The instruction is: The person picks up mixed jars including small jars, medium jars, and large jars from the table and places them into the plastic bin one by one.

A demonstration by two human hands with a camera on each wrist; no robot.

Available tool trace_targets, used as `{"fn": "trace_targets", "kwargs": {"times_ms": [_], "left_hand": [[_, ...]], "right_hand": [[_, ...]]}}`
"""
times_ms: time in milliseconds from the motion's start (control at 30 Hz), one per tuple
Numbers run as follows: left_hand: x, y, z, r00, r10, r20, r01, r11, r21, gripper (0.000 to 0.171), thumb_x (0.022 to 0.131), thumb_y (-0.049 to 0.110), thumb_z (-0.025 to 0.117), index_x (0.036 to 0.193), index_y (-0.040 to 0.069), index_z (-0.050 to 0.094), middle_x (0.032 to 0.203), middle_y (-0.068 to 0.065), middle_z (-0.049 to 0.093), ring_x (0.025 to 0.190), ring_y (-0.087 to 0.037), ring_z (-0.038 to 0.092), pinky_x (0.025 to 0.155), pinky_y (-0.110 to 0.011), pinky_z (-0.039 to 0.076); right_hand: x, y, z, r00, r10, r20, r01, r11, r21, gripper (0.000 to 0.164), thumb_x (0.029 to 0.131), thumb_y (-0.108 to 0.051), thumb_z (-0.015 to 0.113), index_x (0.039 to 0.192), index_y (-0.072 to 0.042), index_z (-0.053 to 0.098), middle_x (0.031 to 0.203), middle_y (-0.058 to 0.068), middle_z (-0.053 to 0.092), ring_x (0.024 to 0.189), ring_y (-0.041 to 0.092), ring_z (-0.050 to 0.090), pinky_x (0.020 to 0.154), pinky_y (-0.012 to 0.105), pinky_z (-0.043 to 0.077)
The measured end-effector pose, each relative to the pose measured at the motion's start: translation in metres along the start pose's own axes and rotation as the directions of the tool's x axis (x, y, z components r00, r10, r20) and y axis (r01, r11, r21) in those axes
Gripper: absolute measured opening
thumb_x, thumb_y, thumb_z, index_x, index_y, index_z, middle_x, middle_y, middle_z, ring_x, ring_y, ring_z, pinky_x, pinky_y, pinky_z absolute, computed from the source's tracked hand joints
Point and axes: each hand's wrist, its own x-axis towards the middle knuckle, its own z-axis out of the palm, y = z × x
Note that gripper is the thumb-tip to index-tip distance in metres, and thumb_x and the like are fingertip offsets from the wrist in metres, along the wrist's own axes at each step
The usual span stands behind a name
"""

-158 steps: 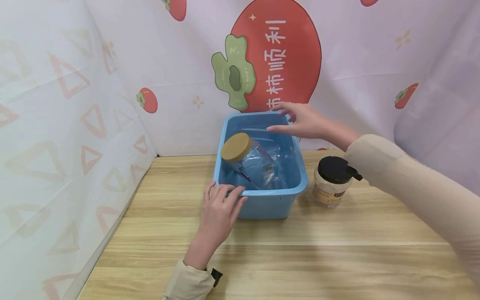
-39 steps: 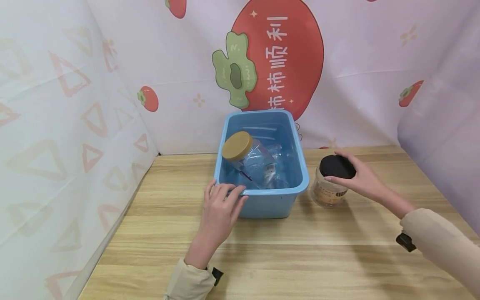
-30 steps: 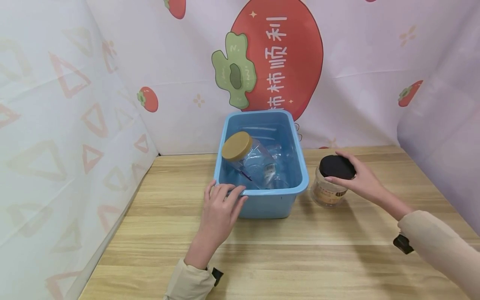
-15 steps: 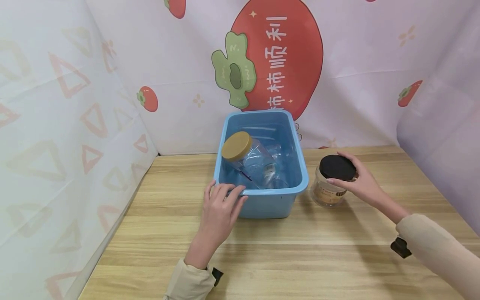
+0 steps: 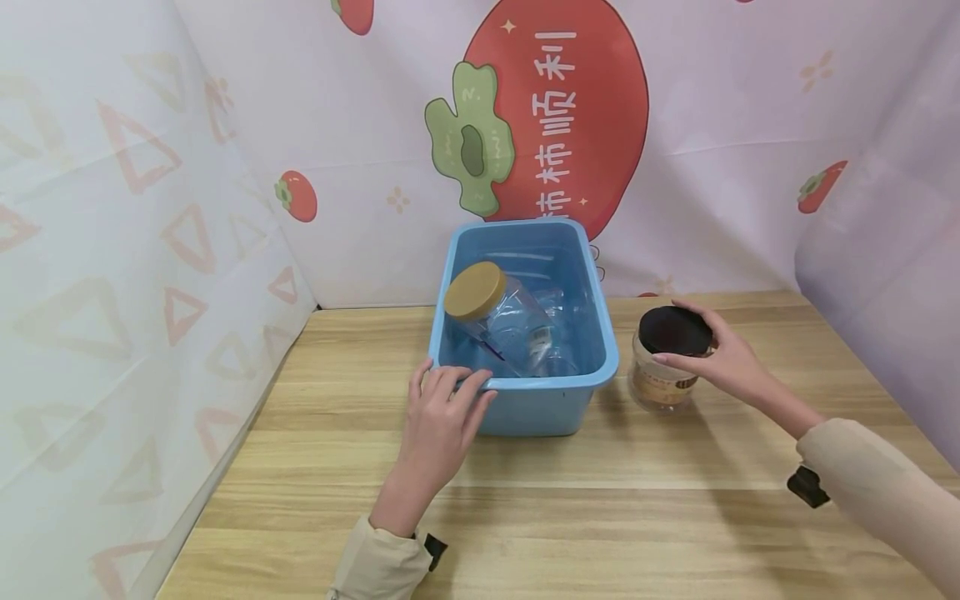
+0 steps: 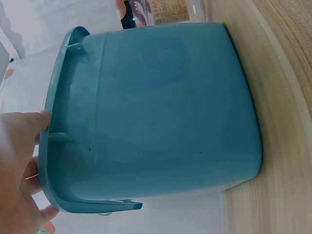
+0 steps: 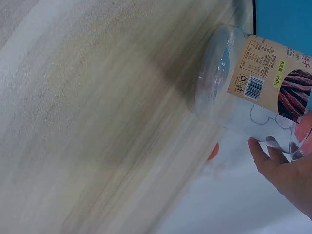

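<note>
A blue plastic tub [image 5: 551,412] stands on the table against the back cloth. My left hand [image 5: 442,421] holds its near-left rim, with fingers hooked over the edge in the left wrist view. Inside the tub leans a clear jar with a tan lid [image 5: 475,292]; more clear plastic lies beside it, hard to make out. To the right of the tub, my right hand [image 5: 731,358] grips a clear jar with a black lid [image 5: 675,331] around its top. The right wrist view shows its paper label [image 7: 265,73]. Whether the jar's base touches the table cannot be told.
The wood-grain table [image 5: 555,517] stretches in front of the tub and to both sides. A printed cloth [image 5: 375,250] hangs behind, and more cloth [image 5: 135,333] closes off the left and right sides.
My right hand came from above the tub to the black-lidded jar and grips it. The jar's base has just shifted slightly right and up. My left hand stays on the rim.
</note>
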Motion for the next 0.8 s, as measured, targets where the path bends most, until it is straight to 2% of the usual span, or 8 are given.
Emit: {"fn": "trace_targets", "kwargs": {"times_ms": [167, 267, 433, 567, 800], "left_hand": [[0.000, 0.000, 0.000, 1.000, 0.003, -0.004, -0.003, 1.000, 0.002, 0.024, 0.094, 0.020, 0.080, 0.114, 0.007, 0.077, 0.100, -0.011, 0.070, 0.101, -0.032, 0.065, 0.107, -0.067, 0.045], [0.000, 0.000, 0.000, 1.000, 0.002, -0.002, -0.002, 1.000, 0.004, 0.024, 0.093, 0.019, 0.080, 0.114, 0.007, 0.076, 0.101, -0.011, 0.070, 0.102, -0.032, 0.065, 0.106, -0.066, 0.045], [0.000, 0.001, -0.001, 1.000, 0.000, 0.002, 0.000, 1.000, 0.006, 0.024, 0.093, 0.020, 0.080, 0.115, 0.009, 0.076, 0.101, -0.010, 0.070, 0.102, -0.032, 0.065, 0.107, -0.066, 0.045], [0.001, 0.001, -0.001, 1.000, 0.003, 0.002, -0.003, 1.000, 0.007, 0.024, 0.094, 0.020, 0.080, 0.115, 0.009, 0.076, 0.101, -0.010, 0.070, 0.102, -0.032, 0.064, 0.107, -0.066, 0.045], [-0.001, 0.000, 0.000, 1.000, 0.000, 0.001, 0.000, 1.000, 0.000, 0.024, 0.094, 0.020, 0.080, 0.115, 0.008, 0.077, 0.101, -0.010, 0.070, 0.102, -0.032, 0.064, 0.108, -0.066, 0.044]], "right_hand": [[0.003, -0.004, -0.006, 0.999, -0.036, 0.006, 0.037, 0.999, -0.031, 0.084, 0.090, -0.023, 0.084, 0.161, -0.009, 0.040, 0.158, 0.025, 0.044, 0.133, 0.045, 0.049, 0.095, 0.040, 0.042], [0.006, -0.006, -0.009, 0.999, -0.046, 0.023, 0.047, 0.998, -0.040, 0.084, 0.090, -0.022, 0.085, 0.160, -0.008, 0.041, 0.159, 0.027, 0.044, 0.134, 0.047, 0.048, 0.098, 0.045, 0.043], [0.011, -0.011, -0.014, 0.998, -0.034, 0.053, 0.037, 0.997, -0.062, 0.084, 0.089, -0.022, 0.085, 0.159, -0.008, 0.042, 0.159, 0.030, 0.041, 0.134, 0.050, 0.048, 0.102, 0.065, 0.041], [0.015, -0.016, -0.019, 0.997, -0.023, 0.076, 0.031, 0.994, -0.107, 0.083, 0.089, -0.024, 0.085, 0.158, -0.010, 0.043, 0.156, 0.032, 0.044, 0.130, 0.050, 0.051, 0.098, 0.064, 0.043], [0.023, -0.021, -0.025, 0.992, -0.074, 0.103, 0.090, 0.981, -0.169, 0.081, 0.084, -0.025, 0.089, 0.154, -0.008, 0.049, 0.151, 0.028, 0.052, 0.124, 0.047, 0.056, 0.095, 0.063, 0.047]]}}
